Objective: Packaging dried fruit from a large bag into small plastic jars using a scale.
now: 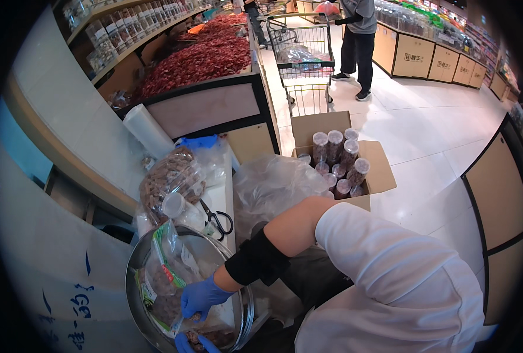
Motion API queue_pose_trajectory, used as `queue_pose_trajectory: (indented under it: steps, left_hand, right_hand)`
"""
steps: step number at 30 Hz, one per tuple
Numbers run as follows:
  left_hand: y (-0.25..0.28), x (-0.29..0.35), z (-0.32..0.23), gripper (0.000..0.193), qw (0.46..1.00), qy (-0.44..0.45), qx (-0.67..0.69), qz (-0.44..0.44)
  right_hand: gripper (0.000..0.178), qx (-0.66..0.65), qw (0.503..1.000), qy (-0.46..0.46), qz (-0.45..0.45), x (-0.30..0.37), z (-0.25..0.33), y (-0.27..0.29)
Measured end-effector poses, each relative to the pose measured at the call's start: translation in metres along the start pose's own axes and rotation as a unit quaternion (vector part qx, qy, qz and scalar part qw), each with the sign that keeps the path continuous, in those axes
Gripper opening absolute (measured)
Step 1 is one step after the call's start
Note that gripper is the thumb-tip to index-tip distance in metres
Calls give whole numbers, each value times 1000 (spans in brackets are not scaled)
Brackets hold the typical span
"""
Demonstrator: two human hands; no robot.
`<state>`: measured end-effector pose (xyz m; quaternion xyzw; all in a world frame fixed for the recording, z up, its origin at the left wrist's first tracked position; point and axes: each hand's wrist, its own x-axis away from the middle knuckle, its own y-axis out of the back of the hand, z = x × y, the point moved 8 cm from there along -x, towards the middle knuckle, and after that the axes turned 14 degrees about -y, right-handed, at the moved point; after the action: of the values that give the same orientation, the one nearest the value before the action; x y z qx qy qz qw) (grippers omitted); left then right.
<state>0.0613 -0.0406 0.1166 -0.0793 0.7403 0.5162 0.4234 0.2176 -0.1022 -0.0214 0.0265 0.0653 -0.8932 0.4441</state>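
My right hand (204, 297), in a blue glove, is closed, with a small brown dried piece (196, 317) at its fingertips. Just below it, my left hand (194, 342), gloved in blue too, curls around another brown lumpy piece (198, 346); the lower edge cuts this hand off. Both hands are over a wide round metal pan (133, 297). Inside the pan lies a clear plastic bag (167, 282) with green and red print and brown contents. More brown bits lie in the pan near my hands.
Beyond the pan are black-handled scissors (217, 222), a clear lidded jar (174, 206) and a bag of brown dried goods (170, 179). A carton (379, 170) of filled jars stands ahead. Farther off are a shopping cart (302, 59), a person (358, 41) and a bin of red dried goods (202, 53).
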Motion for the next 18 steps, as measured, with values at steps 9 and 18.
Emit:
queue_pose_trajectory:
  steps: [9,18]
  left_hand:
    - [-5,18,10,36,997,53,-47,6]
    - [-8,15,16,38,998,44,-31,10]
  right_hand:
    - [15,-11,1000,-27,3,-1,-3,1]
    - [17,-91,980,-173,-29,11,-11,0]
